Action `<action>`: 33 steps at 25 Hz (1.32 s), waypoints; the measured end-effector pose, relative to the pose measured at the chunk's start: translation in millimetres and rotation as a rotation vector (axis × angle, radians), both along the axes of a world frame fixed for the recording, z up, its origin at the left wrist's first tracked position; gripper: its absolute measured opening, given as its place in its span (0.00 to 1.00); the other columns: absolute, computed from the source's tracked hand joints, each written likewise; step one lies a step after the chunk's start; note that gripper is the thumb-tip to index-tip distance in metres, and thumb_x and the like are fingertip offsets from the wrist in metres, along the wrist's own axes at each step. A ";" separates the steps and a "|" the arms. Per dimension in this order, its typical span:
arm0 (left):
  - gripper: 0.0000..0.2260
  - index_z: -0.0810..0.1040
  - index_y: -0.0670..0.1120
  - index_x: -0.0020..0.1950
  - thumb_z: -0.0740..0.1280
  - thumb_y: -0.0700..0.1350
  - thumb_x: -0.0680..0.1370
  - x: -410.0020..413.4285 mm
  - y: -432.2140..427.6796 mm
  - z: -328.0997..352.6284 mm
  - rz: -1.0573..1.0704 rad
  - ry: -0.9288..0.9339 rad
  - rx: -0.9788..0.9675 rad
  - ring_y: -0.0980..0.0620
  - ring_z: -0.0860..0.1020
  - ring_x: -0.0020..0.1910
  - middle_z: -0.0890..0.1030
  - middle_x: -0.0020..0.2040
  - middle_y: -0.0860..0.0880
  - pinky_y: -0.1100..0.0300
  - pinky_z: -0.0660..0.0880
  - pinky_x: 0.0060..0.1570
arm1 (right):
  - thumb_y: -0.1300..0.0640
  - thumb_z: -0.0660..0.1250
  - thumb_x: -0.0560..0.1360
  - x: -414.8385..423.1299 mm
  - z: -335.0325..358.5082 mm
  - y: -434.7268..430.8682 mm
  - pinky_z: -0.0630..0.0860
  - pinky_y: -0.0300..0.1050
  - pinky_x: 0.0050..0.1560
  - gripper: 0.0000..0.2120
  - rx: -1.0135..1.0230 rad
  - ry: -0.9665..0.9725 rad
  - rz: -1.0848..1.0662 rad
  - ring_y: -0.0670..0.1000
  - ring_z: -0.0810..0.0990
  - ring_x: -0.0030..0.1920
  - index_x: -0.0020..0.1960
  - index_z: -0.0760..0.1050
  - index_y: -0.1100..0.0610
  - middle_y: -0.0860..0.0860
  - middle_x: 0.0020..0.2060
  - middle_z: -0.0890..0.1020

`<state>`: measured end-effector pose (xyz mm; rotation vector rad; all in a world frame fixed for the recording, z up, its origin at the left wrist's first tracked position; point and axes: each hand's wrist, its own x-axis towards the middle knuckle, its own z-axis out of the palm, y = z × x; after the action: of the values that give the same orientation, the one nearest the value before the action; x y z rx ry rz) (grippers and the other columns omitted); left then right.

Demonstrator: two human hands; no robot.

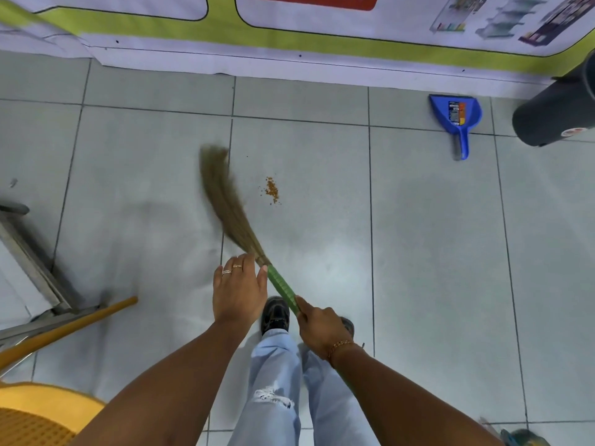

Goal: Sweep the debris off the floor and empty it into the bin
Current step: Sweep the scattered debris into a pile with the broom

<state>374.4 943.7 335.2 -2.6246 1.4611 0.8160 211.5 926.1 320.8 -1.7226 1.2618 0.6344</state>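
While our right hand (pixel 318 329) wraps the broom (pixel 283 288) handle and our left hand (pixel 240 289) hovers flat and spread beside it, the bristles run far-left, debris (pixel 272 190) just right of them, dustpan (pixel 457 122) and bin (pixel 557 114) far right.

Looking down on grey floor tiles (pixel 434 252). Right hand (pixel 318 329) wrapped round the green handle of a grass broom (pixel 225 201); left hand (pixel 240 289) flat and spread beside the handle's upper end, thumb touching it. Bristles blurred, just left of a small orange debris pile (pixel 272 190). Blue dustpan (pixel 457 119) lying well apart at upper right, near a black bin (pixel 553 114). Yellow chair (pixel 35 413) at lower left; printed banner (pixel 289 37) along the wall.
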 end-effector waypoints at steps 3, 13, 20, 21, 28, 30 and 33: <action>0.18 0.71 0.41 0.65 0.57 0.50 0.80 4.4 0.7 -3.1 -0.002 -0.007 0.021 0.44 0.73 0.64 0.78 0.62 0.42 0.48 0.68 0.67 | 0.53 0.51 0.81 14.9 -6.4 -0.7 0.76 0.54 0.52 0.20 0.043 -0.030 0.020 0.65 0.78 0.51 0.73 0.61 0.49 0.65 0.53 0.79; 0.20 0.66 0.43 0.70 0.55 0.51 0.81 9.6 2.8 -3.4 -0.002 0.030 0.120 0.44 0.68 0.71 0.74 0.68 0.42 0.48 0.63 0.72 | 0.57 0.50 0.81 -11.1 -7.5 -19.2 0.79 0.56 0.54 0.18 0.082 0.100 -0.071 0.59 0.78 0.47 0.69 0.65 0.55 0.60 0.51 0.80; 0.20 0.68 0.43 0.69 0.56 0.52 0.81 3.2 -14.5 4.6 -0.015 0.030 0.048 0.45 0.69 0.69 0.76 0.66 0.43 0.49 0.64 0.70 | 0.53 0.50 0.81 0.2 0.4 -5.6 0.73 0.50 0.48 0.21 0.035 0.009 0.076 0.64 0.79 0.52 0.73 0.60 0.50 0.65 0.54 0.80; 0.20 0.68 0.43 0.68 0.56 0.52 0.81 3.6 -15.8 4.8 -0.010 0.029 0.044 0.45 0.70 0.69 0.76 0.66 0.43 0.48 0.65 0.70 | 0.54 0.50 0.81 7.9 -2.6 -6.1 0.75 0.52 0.51 0.20 0.053 0.010 0.061 0.65 0.79 0.53 0.72 0.62 0.51 0.65 0.55 0.79; 0.21 0.67 0.43 0.70 0.55 0.52 0.81 19.2 -19.2 11.1 0.010 0.018 0.057 0.44 0.68 0.70 0.74 0.68 0.42 0.48 0.63 0.71 | 0.57 0.52 0.79 11.9 -8.7 -27.1 0.76 0.50 0.54 0.18 0.069 0.159 -0.008 0.62 0.79 0.55 0.68 0.66 0.56 0.61 0.57 0.79; 0.21 0.66 0.43 0.70 0.55 0.52 0.81 24.0 -23.5 13.9 0.009 0.002 0.065 0.45 0.67 0.71 0.74 0.69 0.43 0.48 0.63 0.72 | 0.55 0.52 0.80 8.3 -3.2 -34.5 0.77 0.50 0.51 0.19 0.047 0.128 -0.034 0.61 0.80 0.52 0.69 0.65 0.54 0.61 0.54 0.80; 0.21 0.66 0.43 0.70 0.55 0.52 0.81 27.2 -37.3 16.0 0.007 -0.006 0.069 0.45 0.67 0.71 0.74 0.69 0.43 0.48 0.63 0.73 | 0.51 0.50 0.81 -3.5 7.6 -45.3 0.79 0.52 0.49 0.19 -0.005 0.025 -0.047 0.61 0.81 0.47 0.72 0.60 0.47 0.61 0.49 0.82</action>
<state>401.5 906.3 351.2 -2.5815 1.3962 0.8430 208.0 880.8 328.3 -1.6886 1.3183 0.6276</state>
